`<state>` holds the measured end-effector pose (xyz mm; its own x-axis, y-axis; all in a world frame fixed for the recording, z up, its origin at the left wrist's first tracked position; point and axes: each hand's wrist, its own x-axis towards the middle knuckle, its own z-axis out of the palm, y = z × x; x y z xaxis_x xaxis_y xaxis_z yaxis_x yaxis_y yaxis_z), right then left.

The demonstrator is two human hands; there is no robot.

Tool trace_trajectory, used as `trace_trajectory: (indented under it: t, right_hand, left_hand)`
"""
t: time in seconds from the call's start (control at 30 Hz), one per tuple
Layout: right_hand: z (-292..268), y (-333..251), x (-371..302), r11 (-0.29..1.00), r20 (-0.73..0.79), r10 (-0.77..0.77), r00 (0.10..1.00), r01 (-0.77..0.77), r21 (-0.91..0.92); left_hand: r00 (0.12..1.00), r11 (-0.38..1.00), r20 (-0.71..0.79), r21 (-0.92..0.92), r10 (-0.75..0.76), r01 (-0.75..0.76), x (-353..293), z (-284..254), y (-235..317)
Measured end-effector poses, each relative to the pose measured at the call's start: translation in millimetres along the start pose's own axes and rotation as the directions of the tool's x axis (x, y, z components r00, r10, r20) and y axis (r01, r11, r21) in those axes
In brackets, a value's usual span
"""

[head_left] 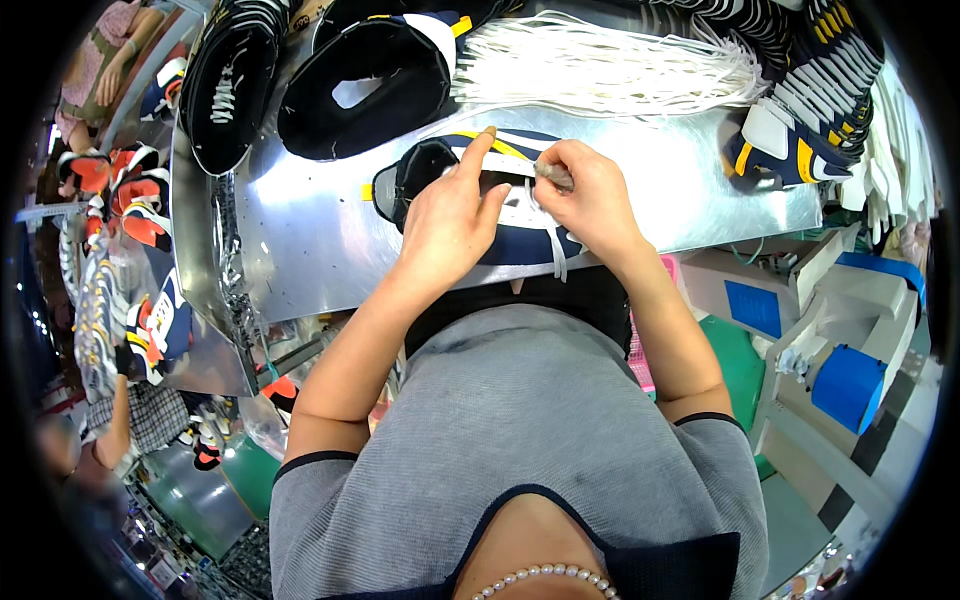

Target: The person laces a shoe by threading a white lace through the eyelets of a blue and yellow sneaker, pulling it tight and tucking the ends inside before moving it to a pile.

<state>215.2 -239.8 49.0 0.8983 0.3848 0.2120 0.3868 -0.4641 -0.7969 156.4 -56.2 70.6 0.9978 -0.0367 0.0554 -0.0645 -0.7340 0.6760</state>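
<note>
A navy, white and black shoe upper point(408, 185) with yellow trim lies sideways on the metal table in front of me. My left hand point(448, 222) rests over its collar end, thumb and index finger stretched apart. Toward the toe end, my right hand point(588, 195) is closed in a pinch on a white shoelace point(557, 245); greyish coverings show on its fingertips. A stretch of lace runs across the throat between the hands, and loose lace hangs over the upper's near side. The pinched part of the lace is hidden by my fingers.
Behind the upper lies a thick bundle of white laces point(610, 65). Black-lined shoe uppers point(365, 125) stand at the back left, a row of stacked uppers point(800, 130) at the right. Past the table point(330, 255), a blue-and-white machine point(845, 385) stands right; other people work at left.
</note>
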Motion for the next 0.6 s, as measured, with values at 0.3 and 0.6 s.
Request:
trace_trajectory:
  t: [0.3,0.6]
  right_hand:
    - [-9,4,-14,0.982,-0.122,-0.041,0.992,0.062,0.179]
    - [3,-25,-30,0.996,-0.044,0.085,0.995,-0.086,-0.018]
  left_hand:
    - [0.995,0.973,0.086,-0.219,-0.056,0.074,2,-13,1]
    - [0.997,0.99,0.063,-0.125,-0.05,0.058,-18,-23,1]
